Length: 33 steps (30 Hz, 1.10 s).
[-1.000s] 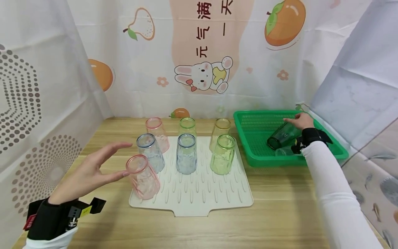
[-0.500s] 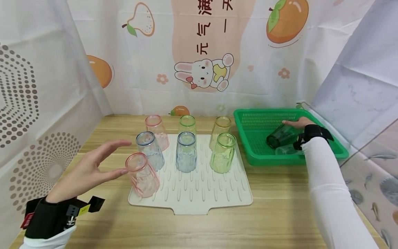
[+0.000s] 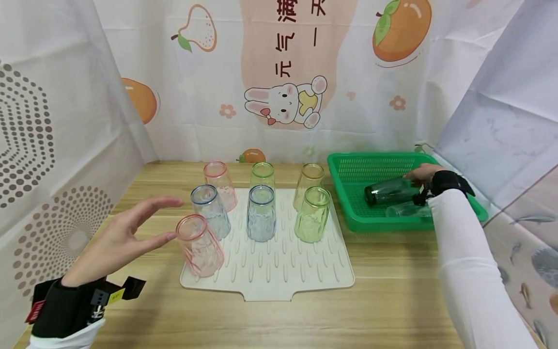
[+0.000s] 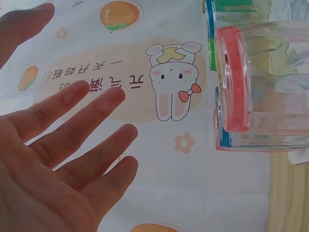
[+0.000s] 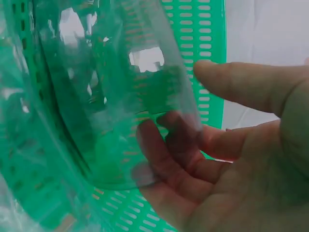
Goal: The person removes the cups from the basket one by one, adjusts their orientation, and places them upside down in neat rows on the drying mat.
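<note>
In the head view, my left hand point(image 3: 119, 237) hangs left of the white drying mat point(image 3: 279, 276). Its fingers are straight and spread, near an upside-down pink-rimmed glass point(image 3: 200, 249); the left wrist view shows a gap between the hand and that glass point(image 4: 236, 79). My right hand point(image 3: 423, 172) is inside the green basket point(image 3: 383, 225), at the right end of a clear dark-rimmed glass point(image 3: 390, 191) lying on its side. Seen through the glass point(image 5: 111, 96), my fingers point(image 5: 169, 166) curl round its base end, with the thumb beside its wall.
Upside-down blue-rimmed point(image 3: 261, 213), green-rimmed point(image 3: 311, 215), yellow-rimmed point(image 3: 309, 186) and pink-rimmed glasses stand in rows on the mat. Another clear glass point(image 3: 407, 209) lies in the basket beneath my right wrist. Printed cloth point(image 3: 196, 97) hangs behind the wooden table point(image 3: 383, 291).
My right hand has shifted slightly right and taken hold of the dark-rimmed glass's base end. That glass has turned more sideways, its rim moving left. My left hand has barely moved.
</note>
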{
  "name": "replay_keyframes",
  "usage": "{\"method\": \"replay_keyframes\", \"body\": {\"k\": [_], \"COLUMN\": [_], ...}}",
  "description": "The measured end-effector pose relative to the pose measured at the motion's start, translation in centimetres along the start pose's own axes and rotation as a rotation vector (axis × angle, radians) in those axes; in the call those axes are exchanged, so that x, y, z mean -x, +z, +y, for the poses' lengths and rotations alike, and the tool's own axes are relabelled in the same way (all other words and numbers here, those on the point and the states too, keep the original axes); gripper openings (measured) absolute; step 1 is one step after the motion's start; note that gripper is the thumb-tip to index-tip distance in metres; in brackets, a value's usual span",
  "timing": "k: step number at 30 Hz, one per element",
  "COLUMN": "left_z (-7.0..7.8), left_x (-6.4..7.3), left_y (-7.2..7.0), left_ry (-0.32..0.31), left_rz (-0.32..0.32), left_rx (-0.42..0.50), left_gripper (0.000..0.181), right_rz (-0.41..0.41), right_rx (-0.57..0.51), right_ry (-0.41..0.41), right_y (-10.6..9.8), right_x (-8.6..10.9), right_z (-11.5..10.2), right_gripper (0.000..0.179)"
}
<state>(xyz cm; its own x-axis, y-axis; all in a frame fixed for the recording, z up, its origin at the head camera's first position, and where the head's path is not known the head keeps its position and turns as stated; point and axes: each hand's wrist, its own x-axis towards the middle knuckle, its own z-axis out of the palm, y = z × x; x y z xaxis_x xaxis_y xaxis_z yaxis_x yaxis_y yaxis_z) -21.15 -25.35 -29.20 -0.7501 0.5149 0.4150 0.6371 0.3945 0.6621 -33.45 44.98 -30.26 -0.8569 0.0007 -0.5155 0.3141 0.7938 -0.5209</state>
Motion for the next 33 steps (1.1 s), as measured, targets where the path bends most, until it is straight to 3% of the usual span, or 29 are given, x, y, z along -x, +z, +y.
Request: {"method": "replay_keyframes", "body": {"k": [3, 7, 10, 14, 19, 23, 33], "left_z": [0.1, 0.1, 0.1, -0.1, -0.4, -0.7, -1.3], "left_x": [0.1, 0.3, 0.4, 0.6, 0.6, 0.4, -0.2], "left_y": [-0.1, -0.2, -0.2, 0.0, 0.6, 1.2, 3.5], "left_ry": [0.004, 0.013, 0.021, 0.041, 0.068, 0.064, 0.051], "left_rz": [0.016, 0.020, 0.022, 0.023, 0.006, 0.003, -0.014], "left_rx": [-0.004, -0.002, 0.006, 0.045, 0.097, 0.111, 0.163], "left_gripper": [0.060, 0.058, 0.056, 0.053, 0.049, 0.044, 0.036], "right_rz": [-0.008, -0.064, -0.128, -0.181, -0.137, -0.080, 0.063], "right_rx": [-0.025, -0.081, -0.072, -0.029, -0.001, 0.078, 0.079], "right_ry": [-0.025, -0.057, -0.110, -0.183, -0.206, -0.249, -0.334], "right_y": [0.1, 0.0, -0.1, 0.5, 1.9, 2.2, -0.3], "right_x": [-0.2, -0.5, -0.6, -0.8, 0.0, 1.8, 6.4], "right_z": [-0.6, -1.3, -2.2, -3.8, -5.5, -6.6, -10.1], "right_gripper": [0.024, 0.034, 0.026, 0.029, 0.024, 0.040, 0.040]}}
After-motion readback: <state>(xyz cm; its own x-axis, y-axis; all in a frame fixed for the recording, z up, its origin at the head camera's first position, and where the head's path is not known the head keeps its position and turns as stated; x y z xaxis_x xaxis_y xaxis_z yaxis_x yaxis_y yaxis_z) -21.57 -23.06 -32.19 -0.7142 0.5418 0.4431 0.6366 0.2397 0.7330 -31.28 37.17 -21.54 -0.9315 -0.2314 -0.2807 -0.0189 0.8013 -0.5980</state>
